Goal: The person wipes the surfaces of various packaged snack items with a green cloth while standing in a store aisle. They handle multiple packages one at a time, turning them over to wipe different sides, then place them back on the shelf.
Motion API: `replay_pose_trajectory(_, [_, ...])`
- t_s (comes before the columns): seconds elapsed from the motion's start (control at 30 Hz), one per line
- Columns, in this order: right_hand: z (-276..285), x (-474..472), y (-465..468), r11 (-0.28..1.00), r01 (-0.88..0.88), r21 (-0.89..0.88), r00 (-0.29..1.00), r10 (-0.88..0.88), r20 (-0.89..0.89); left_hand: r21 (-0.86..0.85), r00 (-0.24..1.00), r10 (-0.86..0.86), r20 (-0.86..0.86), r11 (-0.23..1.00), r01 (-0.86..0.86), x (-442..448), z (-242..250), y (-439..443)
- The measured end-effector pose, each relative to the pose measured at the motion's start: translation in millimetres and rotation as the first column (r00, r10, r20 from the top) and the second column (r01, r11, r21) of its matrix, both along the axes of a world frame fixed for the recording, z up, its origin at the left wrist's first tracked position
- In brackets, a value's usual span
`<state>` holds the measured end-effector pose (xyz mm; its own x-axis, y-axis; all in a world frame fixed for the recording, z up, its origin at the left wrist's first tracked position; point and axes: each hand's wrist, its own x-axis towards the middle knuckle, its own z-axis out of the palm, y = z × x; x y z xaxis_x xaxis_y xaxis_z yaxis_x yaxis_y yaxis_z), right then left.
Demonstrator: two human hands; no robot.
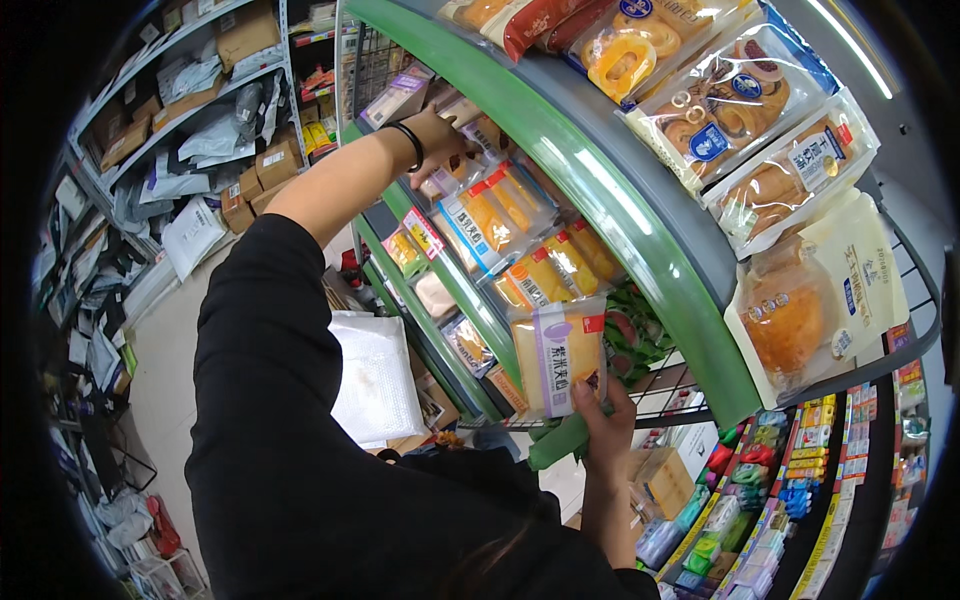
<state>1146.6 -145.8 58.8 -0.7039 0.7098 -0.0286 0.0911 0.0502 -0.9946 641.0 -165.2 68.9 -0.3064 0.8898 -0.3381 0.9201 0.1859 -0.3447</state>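
My right hand holds a plastic-wrapped sandwich bread with a purple and white label by its lower corner. A rolled green cloth-like thing lies against the same hand. My left hand, with a black band at the wrist, reaches into the middle shelf among purple-labelled bread packs; whether it grips one cannot be told. Nearer along that shelf lie a blue-edged bread pack and an orange-labelled bread pack.
A green shelf edge runs above the middle shelf. The top shelf carries bagged breads and a round bun pack. Parcels fill racks at the left. A white padded mailer lies below. Packaged goods line shelves at lower right.
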Motion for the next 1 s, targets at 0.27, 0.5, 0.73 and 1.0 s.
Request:
replay_pose_trajectory(0.27, [7, -50, 7, 0.999, -0.034, 0.007, 0.997, 0.034, -0.071, 0.011, 0.99, 0.082, 0.118, 0.996, -0.084, -7, -9, 14])
replay_pose_trajectory(0.5, [25, -162, 51, 0.898, -0.06, -0.436, 0.963, -0.063, -0.262, 0.035, 0.958, 0.138, 0.251, 0.988, -0.152, 4, 3, -9])
replay_pose_trajectory(0.73, [20, -300, 97, 0.834, -0.261, -0.486, 0.823, -0.072, -0.564, 0.163, 0.99, 0.085, 0.115, 0.981, -0.103, 10, -8, -22])
replay_pose_trajectory(1.0, [35, -348, 130, 0.981, -0.134, -0.143, 0.865, 0.045, -0.5, 0.215, 0.987, 0.107, 0.12, 0.968, -0.131, 29, 0, -33])
